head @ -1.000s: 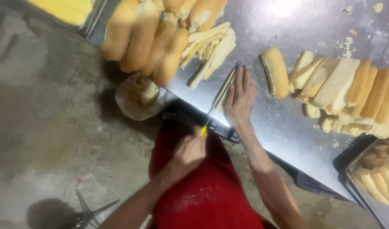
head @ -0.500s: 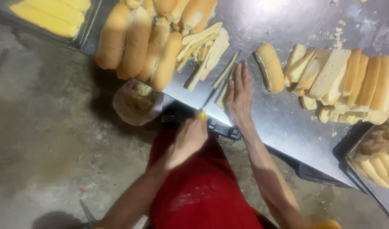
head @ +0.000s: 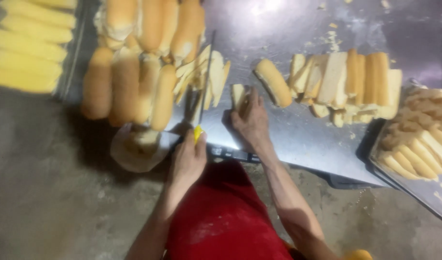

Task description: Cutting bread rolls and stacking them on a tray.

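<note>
Left hand [head: 188, 161] is wrapped round the yellow handle of a long knife [head: 205, 79], blade pointing away from the body over the metal table [head: 298, 139]. Right hand [head: 251, 120] pinches a small bread piece [head: 237, 94] w/ fingertips, pressing it to the tabletop just right of the blade.

Head view only, so one pass. Step in hand, judging by the layout: cutting bread into slices, w/ the piece being lined up beside the blade. Next move prob. calls for keeping right fingertips clear of the edge and holding the piece steady so it doesn't roll.

Beyond the left hand: pile of whole loaves [head: 134, 72] and thin cut strips [head: 213, 77] under/beside the blade. Beyond the right hand: one whole roll [head: 274, 82], then a row of stacked slices [head: 356, 82].

Containers: tray [head: 375, 144] far right of the right hand holds pale bread sticks. Tray on far left holds yellow bars [head: 28, 45]; rim hard to make out. Round bowl [head: 134, 154] just left of the left hand, at table edge, holds scraps; blurred, can't tell more.
</note>
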